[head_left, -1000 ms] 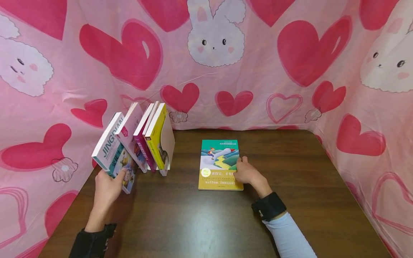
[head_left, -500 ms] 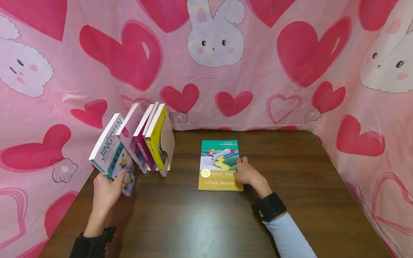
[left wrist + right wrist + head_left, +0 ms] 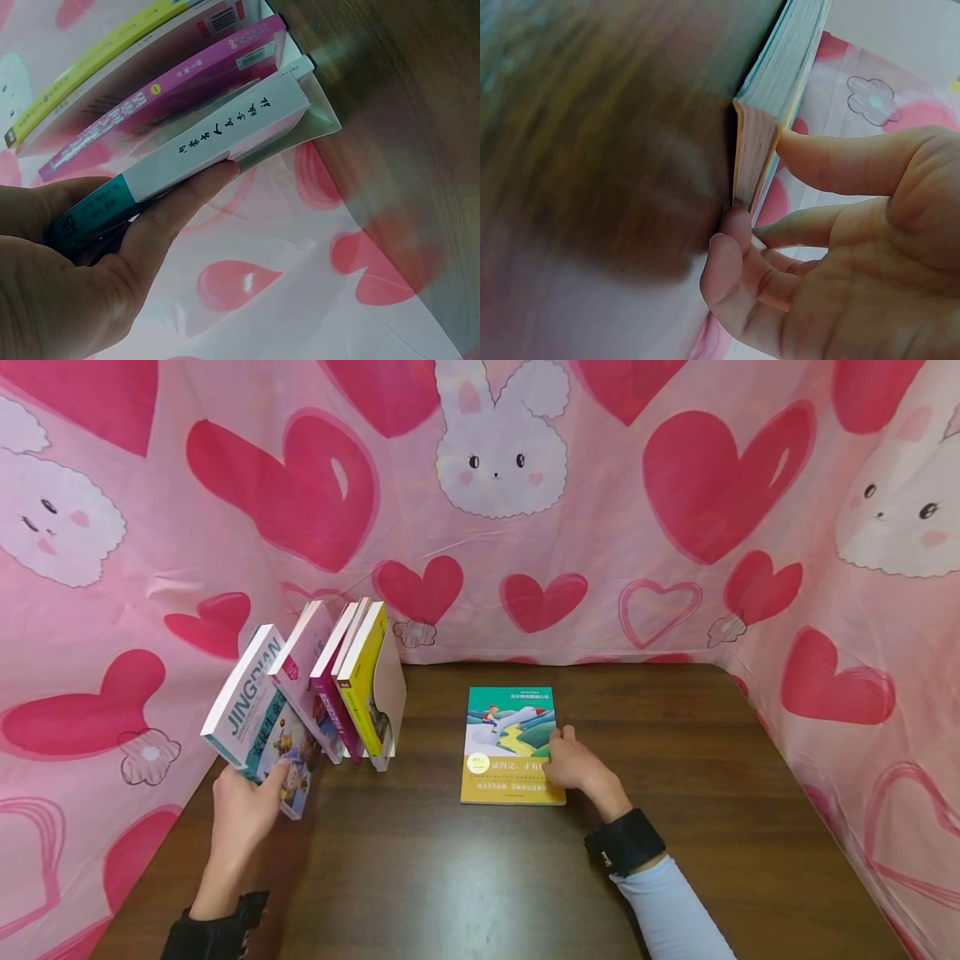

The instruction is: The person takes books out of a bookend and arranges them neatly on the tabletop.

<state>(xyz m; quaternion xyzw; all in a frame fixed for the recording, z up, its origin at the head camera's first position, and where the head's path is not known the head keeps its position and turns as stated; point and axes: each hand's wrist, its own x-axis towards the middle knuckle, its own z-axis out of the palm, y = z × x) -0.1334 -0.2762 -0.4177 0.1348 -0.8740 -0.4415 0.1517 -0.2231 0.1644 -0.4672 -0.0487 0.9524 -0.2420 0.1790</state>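
Left hand: gripped the teal-and-white book, the left hand (image 3: 243, 810) having its thumb on the picture cover.
Teal-and-white book: it (image 3: 266, 727) was tilted near the left edge of the tabletop (image 3: 420, 877), cover lettered JINGDIAN; whether its lower end touched the wood could not be told.
Right hand: pinched the right side of the green-and-yellow book, the right hand (image 3: 581, 764) using thumb and fingers.
Green-and-yellow book: it (image 3: 506, 743) lay cover up, near the middle of the far edge.
Both hands: well apart from each other, each clamped on its own book.
Book row: a pink book (image 3: 309, 685), a magenta book (image 3: 337, 710) and a yellow book (image 3: 363, 693) stood toward the far left corner, the pink one nearest the gripped volume.
White holder: its panel (image 3: 392, 689) stood just right of the yellow book.
Wrists: both wore black bands (image 3: 625, 842); a pale blue sleeve (image 3: 675, 910) covered the right forearm.
Backdrop: pink cloth (image 3: 600, 510) with hearts and rabbits hung beyond the far edge.
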